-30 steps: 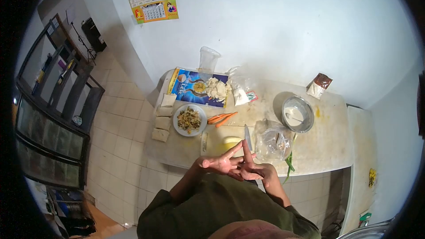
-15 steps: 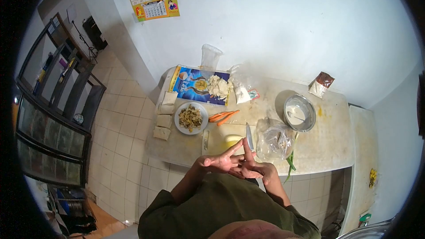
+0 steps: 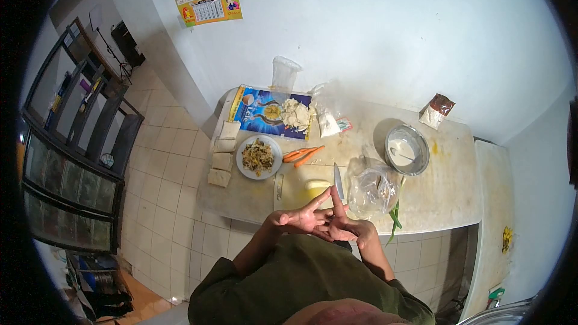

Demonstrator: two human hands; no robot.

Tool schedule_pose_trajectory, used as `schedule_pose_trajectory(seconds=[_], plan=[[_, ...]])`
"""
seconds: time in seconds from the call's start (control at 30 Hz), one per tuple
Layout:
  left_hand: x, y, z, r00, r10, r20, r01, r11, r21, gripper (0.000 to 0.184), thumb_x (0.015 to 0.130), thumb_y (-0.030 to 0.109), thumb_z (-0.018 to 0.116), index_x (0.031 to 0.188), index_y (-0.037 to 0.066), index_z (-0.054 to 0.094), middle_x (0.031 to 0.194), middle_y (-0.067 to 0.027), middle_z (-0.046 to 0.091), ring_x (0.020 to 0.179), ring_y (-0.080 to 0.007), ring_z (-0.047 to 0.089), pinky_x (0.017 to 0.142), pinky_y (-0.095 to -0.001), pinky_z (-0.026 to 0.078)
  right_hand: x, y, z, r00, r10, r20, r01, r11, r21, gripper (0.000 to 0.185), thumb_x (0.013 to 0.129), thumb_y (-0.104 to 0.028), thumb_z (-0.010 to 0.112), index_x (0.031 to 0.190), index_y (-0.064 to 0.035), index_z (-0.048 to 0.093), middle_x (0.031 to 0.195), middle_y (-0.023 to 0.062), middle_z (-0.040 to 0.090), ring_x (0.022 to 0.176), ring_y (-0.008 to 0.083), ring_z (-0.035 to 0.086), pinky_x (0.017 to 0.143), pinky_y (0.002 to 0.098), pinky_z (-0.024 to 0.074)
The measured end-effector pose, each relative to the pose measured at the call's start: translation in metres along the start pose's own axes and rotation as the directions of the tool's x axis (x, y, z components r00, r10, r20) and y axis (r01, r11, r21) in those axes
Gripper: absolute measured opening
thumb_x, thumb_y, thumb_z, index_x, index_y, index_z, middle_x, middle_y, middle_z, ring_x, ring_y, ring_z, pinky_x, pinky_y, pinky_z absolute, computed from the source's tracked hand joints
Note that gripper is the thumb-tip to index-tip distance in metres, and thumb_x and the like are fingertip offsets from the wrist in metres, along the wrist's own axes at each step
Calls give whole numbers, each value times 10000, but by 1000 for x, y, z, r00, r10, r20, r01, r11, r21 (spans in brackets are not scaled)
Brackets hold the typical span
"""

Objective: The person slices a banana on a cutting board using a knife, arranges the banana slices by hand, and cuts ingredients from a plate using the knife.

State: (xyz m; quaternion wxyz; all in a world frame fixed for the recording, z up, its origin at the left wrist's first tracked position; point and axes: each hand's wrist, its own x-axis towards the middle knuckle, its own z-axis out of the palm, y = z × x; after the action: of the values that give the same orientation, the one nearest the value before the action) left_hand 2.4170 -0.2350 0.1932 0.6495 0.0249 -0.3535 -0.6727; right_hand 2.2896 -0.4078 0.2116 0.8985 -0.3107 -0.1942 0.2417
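Observation:
My left hand and my right hand meet in front of my body at the table's near edge, fingers spread and touching each other, with nothing held. Just beyond them are a yellow-and-white item on a cutting board and a knife. A white plate of chopped filling stands to the left, with carrots beside it. Pale folded squares line the table's left side. Right of the knife lies a clear plastic bag.
On the table are a metal bowl with white batter and a spoon, a brown-and-white packet, green stalks, and a blue printed sheet bearing pale pieces. A white bag lies beside the sheet.
The view has shifted slightly. My hands remain together with fingers spread, and the things on the table stay where they were.

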Motion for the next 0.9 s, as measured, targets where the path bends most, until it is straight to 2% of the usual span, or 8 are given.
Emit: schedule_pose_trajectory(seconds=[0.2,0.4,0.5,0.6,0.67,0.8,0.87,0.9], plan=[[2,5,17,996,-29,-79,28,999,-18,1517,580,738,826,1529,337,-289,1622,-248,-213,1514,-464,30,1177,-594,180,-2,1,1,1000,21,-19,-21,1000,2,1546,597,-530,926,1470,-443,-347,1590,319,70,1383,460,367,1122,510,319],[-2,-3,11,997,6,-75,-6,1000,-5,1524,564,748,824,1543,324,-264,1617,-278,-191,1517,-459,13,1182,-596,143,0,6,6,998,-18,-54,19,1000,20,1554,593,-516,931,1474,-431,-347,1579,332,110,1407,464,343,1135,518,306],[-2,-3,15,994,0,-106,-1,1000,-6,1532,552,752,826,1549,320,-254,1614,-294,-179,1519,-453,7,1186,-589,129,1,9,2,1000,-10,-9,10,1000,21,1550,597,-515,930,1474,-431,-346,1576,343,106,1408,460,343,1140,515,302],[-1,1,27,983,-27,-182,25,1000,-16,1544,546,753,827,1550,303,-256,1614,-297,-174,1519,-451,21,1189,-577,134,4,5,10,999,-11,-47,12,1000,27,1549,601,-515,928,1474,-427,-348,1559,344,146,1399,452,353,1128,510,312],[-4,-6,28,979,-10,-203,4,1000,-28,1543,551,753,824,1552,291,-256,1614,-298,-173,1519,-450,34,1190,-573,140,-4,14,4,999,-19,-49,19,1000,17,1537,618,-517,919,1478,-415,-351,1514,343,237,1340,446,409,1078,493,352],[-9,-8,16,986,2,-169,-4,1000,-10,1506,593,750,803,1554,276,-255,1613,-303,-167,1518,-446,61,1191,-570,155,-4,23,-12,998,-62,17,62,998,-26,1486,677,-505,890,1496,-370,-342,1368,285,427,1204,371,519,966,432,407],[-9,-8,12,994,39,-103,-38,999,14,1365,714,707,745,1551,303,-255,1636,-243,-107,1504,-411,153,1172,-561,238,-24,38,-43,998,-34,48,35,999,-13,1355,782,-404,832,1529,-332,-296,1385,230,386,1212,335,501,1014,429,398],[-10,-7,9,996,56,-68,-54,998,28,1296,774,685,716,1549,316,-255,1647,-214,-77,1497,-393,199,1163,-557,279,-23,36,-41,1000,-24,-15,24,1000,-20,1299,824,-371,803,1540,-317,-278,1388,216,379,1214,319,498,1025,418,399]])
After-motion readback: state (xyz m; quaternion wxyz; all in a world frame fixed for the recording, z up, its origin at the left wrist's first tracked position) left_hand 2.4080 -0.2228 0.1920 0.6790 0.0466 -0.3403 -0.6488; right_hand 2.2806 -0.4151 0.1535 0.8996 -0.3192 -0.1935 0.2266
